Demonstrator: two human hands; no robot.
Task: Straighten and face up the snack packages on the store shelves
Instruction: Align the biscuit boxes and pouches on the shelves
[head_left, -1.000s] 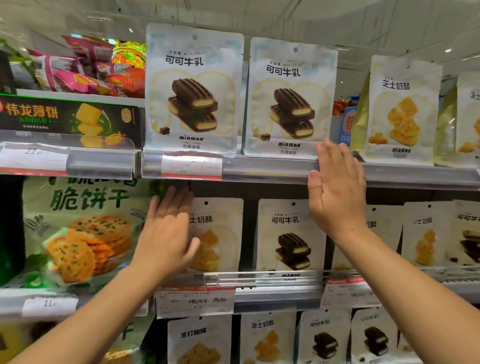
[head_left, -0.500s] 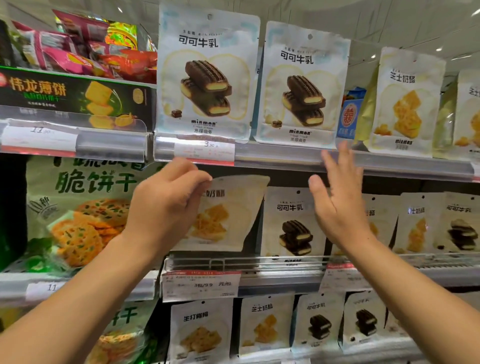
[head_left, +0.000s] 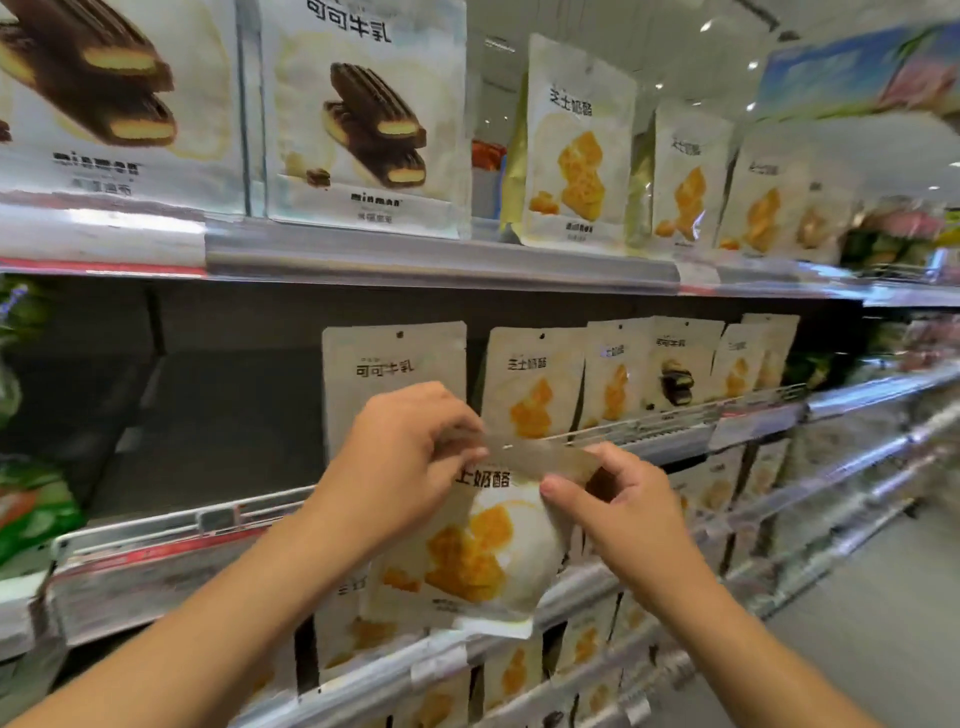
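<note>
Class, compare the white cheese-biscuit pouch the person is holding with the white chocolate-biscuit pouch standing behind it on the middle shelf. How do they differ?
The white cheese-biscuit pouch pictures yellow biscuits; the white chocolate-biscuit pouch carries different lettering, its picture hidden behind the hands. The cheese pouch is off the shelf, pinched at its top edge by the left hand and right hand; the chocolate pouch stands upright, untouched. The cheese pouch's top is folded forward; the chocolate pouch's is flat. Both are white, front-facing pouches.

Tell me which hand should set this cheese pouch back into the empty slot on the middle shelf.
Left, probably. The left hand pinches the cheese pouch nearest the bare gap left of the cocoa pouch.
</note>
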